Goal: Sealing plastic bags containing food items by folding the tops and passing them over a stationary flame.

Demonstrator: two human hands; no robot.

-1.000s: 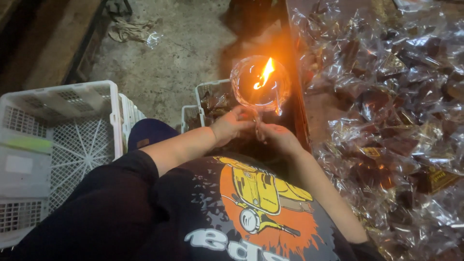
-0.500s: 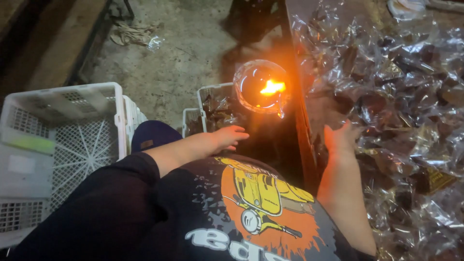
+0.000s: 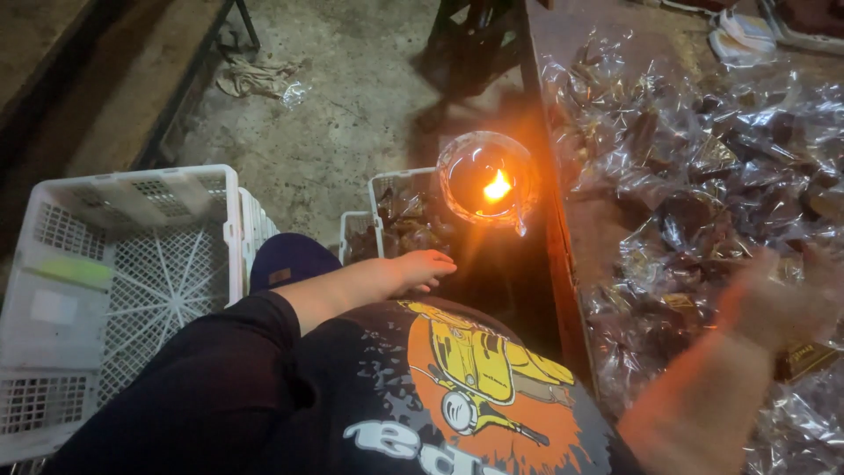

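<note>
Resting flat and empty, fingers loosely spread, the left hand (image 3: 420, 266) lies on the person's lap just below the round clear glass bowl holding a small burning flame (image 3: 486, 180). Right of that bowl, and lower in view, the right hand (image 3: 774, 308) is stretched over the brown surface (image 3: 598, 229); it is blurred, so whether it grips anything cannot be told. It hovers among or touches the heap of clear crinkled plastic packets with dark brown contents (image 3: 703, 167), which covers the surface right of the bowl. The bowl itself sits at the left edge of that surface, glowing orange. Just left of the bowl stands a small white plastic basket filled with more dark packets (image 3: 400, 220). Well left of the bowl sits a large white perforated plastic crate (image 3: 132, 264), lying on the grey concrete floor (image 3: 352, 114). Up and left of the bowl, a crumpled pale rag (image 3: 255, 79) lies on that floor.
</note>
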